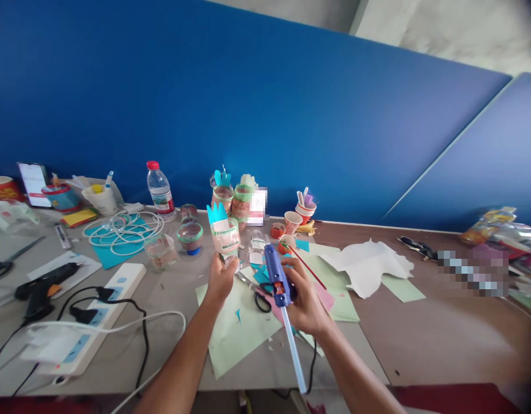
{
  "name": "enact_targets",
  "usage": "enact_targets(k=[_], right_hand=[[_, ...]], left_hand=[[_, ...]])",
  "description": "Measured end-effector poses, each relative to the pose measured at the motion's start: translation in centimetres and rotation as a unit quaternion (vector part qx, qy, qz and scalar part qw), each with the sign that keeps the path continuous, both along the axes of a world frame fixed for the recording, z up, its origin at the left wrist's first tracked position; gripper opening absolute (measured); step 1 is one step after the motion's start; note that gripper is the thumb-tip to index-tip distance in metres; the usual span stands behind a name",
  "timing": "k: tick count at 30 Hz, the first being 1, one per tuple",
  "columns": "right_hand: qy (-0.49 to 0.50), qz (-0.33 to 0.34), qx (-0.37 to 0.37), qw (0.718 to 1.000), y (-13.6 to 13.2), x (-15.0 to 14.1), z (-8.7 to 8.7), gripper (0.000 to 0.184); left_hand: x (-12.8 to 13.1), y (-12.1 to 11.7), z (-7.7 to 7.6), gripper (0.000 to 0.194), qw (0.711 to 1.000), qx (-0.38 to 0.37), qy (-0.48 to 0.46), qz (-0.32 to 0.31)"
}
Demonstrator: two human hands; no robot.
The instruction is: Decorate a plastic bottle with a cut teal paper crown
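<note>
My left hand [222, 280] is closed around the lower part of a clear plastic cup [227, 237] with pale green and pink on it. A blue paper cut-out with pointed tips [217, 213] stands up at the cup's rim. In my right hand [305, 296] is a blue hot glue gun [275, 273], its nozzle aimed away from me. A long translucent glue stick [294, 351] sticks out of its back end. Under and between my hands lie black-handled scissors [262, 300] and pale green paper [243, 333].
A white power strip [118, 293] with plugs and a black glue gun [43, 287] occupy the left side. Behind are coiled white cable [122, 230], a water bottle [159, 192] and decorated jars [241, 204]. Paper cups [293, 221] and torn white paper [369, 264] lie right.
</note>
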State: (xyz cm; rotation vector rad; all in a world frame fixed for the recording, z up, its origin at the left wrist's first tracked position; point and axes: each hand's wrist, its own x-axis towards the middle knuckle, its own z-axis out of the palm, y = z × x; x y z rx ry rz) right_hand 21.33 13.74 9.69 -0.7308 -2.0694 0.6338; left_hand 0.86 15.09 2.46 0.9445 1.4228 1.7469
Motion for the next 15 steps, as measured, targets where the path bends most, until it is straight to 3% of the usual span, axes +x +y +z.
enact_targets(k=[7, 12, 15], right_hand=[[-0.086, -0.168, 0.152, 0.970, -2.0, 4.9, -3.1, 0.044], [-0.102, -0.300, 0.266, 0.910, -3.3, 10.3, -3.7, 0.038], [-0.124, -0.382, 0.259, 0.878, -3.2, 13.8, -4.2, 0.033]], left_hand=[[-0.1, 0.1, 0.2, 0.036, 1.000, 0.011, 0.005, 0.020], [-0.3, 0.2, 0.1, 0.036, 0.999, 0.013, 0.006, 0.033], [-0.3, 0.2, 0.1, 0.036, 0.999, 0.015, 0.010, 0.038]])
